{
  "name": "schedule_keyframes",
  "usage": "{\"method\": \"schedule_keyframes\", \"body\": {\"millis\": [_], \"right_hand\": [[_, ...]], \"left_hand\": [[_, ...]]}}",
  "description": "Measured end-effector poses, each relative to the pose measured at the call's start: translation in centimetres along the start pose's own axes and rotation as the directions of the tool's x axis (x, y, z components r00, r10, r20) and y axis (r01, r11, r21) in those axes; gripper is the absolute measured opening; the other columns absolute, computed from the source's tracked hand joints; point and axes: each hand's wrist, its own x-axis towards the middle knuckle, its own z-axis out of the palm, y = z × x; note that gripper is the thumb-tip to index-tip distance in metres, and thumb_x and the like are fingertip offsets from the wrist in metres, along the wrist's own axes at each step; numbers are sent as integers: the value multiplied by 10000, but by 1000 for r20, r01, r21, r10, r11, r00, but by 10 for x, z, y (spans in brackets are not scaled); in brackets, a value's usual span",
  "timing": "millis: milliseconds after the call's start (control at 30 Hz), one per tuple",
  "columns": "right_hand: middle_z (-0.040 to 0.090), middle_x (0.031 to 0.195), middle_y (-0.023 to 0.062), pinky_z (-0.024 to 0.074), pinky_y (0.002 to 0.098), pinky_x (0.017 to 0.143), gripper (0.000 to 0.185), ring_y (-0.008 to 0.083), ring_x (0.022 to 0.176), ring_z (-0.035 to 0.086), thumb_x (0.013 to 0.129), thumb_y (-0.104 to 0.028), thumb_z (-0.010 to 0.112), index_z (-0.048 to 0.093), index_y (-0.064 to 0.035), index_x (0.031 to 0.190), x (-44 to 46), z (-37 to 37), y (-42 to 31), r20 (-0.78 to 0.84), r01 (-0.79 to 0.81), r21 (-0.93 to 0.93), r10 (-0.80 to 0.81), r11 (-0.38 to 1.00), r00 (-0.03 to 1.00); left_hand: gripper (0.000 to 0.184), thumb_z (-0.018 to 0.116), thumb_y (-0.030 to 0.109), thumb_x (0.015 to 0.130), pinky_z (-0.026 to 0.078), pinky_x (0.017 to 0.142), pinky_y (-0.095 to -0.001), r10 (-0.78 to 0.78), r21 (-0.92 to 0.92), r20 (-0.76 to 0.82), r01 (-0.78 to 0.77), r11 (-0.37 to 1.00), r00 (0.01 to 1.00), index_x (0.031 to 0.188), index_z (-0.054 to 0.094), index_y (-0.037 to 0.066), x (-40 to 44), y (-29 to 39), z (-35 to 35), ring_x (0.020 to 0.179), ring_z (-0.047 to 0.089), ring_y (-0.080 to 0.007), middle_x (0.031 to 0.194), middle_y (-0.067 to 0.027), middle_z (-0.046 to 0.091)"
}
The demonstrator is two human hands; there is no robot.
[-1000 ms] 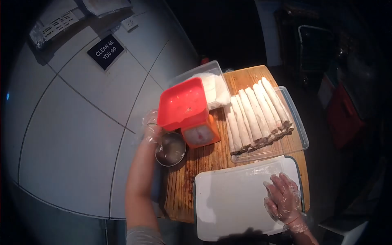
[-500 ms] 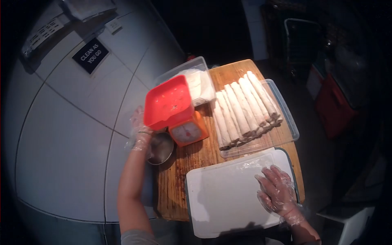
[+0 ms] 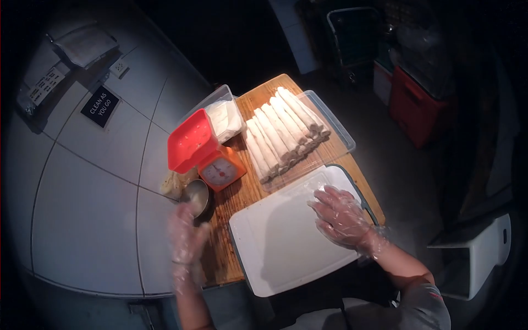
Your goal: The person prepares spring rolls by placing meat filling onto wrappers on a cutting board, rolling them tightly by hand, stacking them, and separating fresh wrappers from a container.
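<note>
My right hand (image 3: 342, 217), in a clear plastic glove, is open over the far right part of a white cutting board (image 3: 286, 242), fingers apart. I cannot tell whether the palm presses on it. My left hand (image 3: 187, 236), gloved the same way, is blurred by motion beside the table's left edge, just below a small metal bowl (image 3: 197, 197); its thumb stands off from the fingers and nothing shows in it. Behind the bowl stands an orange kitchen scale (image 3: 221, 171) with a red tray (image 3: 191, 140) on top.
Several rolled white wrappers with dark ends (image 3: 283, 132) lie in rows on a clear plastic lid (image 3: 335, 124). A clear tub holds a stack of white wrappers (image 3: 224, 120). A yellowish plastic bag (image 3: 175, 183) sits by the tiled wall (image 3: 88, 209). A white stool (image 3: 478, 258) stands right.
My left hand has come back from beside the scale, toward me. My right hand remains over the board. The view has shifted, uncovering the yellowish bag behind the bowl.
</note>
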Motion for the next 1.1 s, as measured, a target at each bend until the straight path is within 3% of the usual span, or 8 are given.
{"method": "schedule_keyframes", "body": {"millis": [233, 467, 667, 733, 867, 967, 1067, 1100], "right_hand": [[560, 1376, 160, 409, 485, 1056, 405, 339, 1317, 493, 921, -274, 632, 610, -77, 1274, -10, 3, 27, 39, 95, 117, -100, 989, 994], [664, 994, 164, 496, 438, 914, 218, 360, 1002, 629, 912, -196, 599, 678, -54, 1056, 76, -8, 65, -4, 30, 20, -30, 999, 1000], [658, 931, 206, 500, 483, 839, 180, 390, 952, 636, 876, -184, 587, 690, -58, 952, 110, -14, 59, -67, -30, 152, 40, 988, 997], [672, 990, 203, 501, 465, 871, 213, 382, 1000, 638, 884, -205, 600, 701, -59, 1001, 117, -13, 81, -305, -6, 221, 75, 975, 949], [672, 1116, 207, 486, 432, 970, 338, 351, 1100, 628, 922, -310, 632, 699, -72, 1151, 170, -12, 124, -474, -82, 312, 230, 946, 850], [616, 1305, 230, 436, 432, 1053, 556, 374, 1225, 575, 935, -453, 588, 602, -19, 1282, 222, -30, 134, -109, -219, 514, 316, 829, 942], [575, 1373, 232, 410, 442, 1095, 665, 379, 1299, 529, 920, -508, 586, 525, -27, 1376, 259, -38, 128, 25, -343, 248, 348, 906, 937], [548, 1416, 220, 397, 445, 1112, 721, 382, 1336, 502, 895, -504, 615, 480, -41, 1431, 315, 51, 227, -63, -219, 243, 241, 945, 968]], "left_hand": [[623, 776, 226, 795, 409, 1081, -493, -17, -336, 234, 97, 937, 972, 1361, 547, 100, -113, 64, 54, 1281, 483, -443, 1382, -249, 493], [629, 767, 241, 811, 395, 1103, -472, -65, -394, -14, 55, 917, 998, 1363, 536, 44, -126, 78, 83, 1322, 465, -419, 1411, -251, 472], [541, 750, 194, 809, 413, 1076, -477, -124, -509, -122, 45, 859, 985, 1305, 588, 52, -132, 73, 108, 1295, 471, -423, 1397, -256, 477], [515, 746, 176, 802, 418, 1072, -472, -215, -668, -138, 69, 741, 967, 1281, 608, 47, -138, 68, 118, 1281, 486, -421, 1388, -252, 486], [474, 735, 147, 789, 428, 1066, -470, -148, -485, -107, 78, 871, 983, 1239, 634, 39, -129, 75, 101, 1257, 517, -414, 1372, -231, 511], [449, 728, 148, 787, 436, 1058, -472, -145, -422, -117, 83, 903, 982, 1214, 647, 38, -125, 77, 99, 1246, 532, -412, 1352, -218, 535], [427, 730, 172, 787, 443, 1048, -474, -187, -442, -122, 115, 890, 975, 1188, 663, 41, -126, 77, 100, 1244, 537, -410, 1338, -215, 550], [422, 731, 182, 786, 444, 1047, -474, -195, -454, -127, 118, 883, 973, 1180, 669, 43, -127, 78, 98, 1241, 539, -410, 1335, -216, 552]]}}
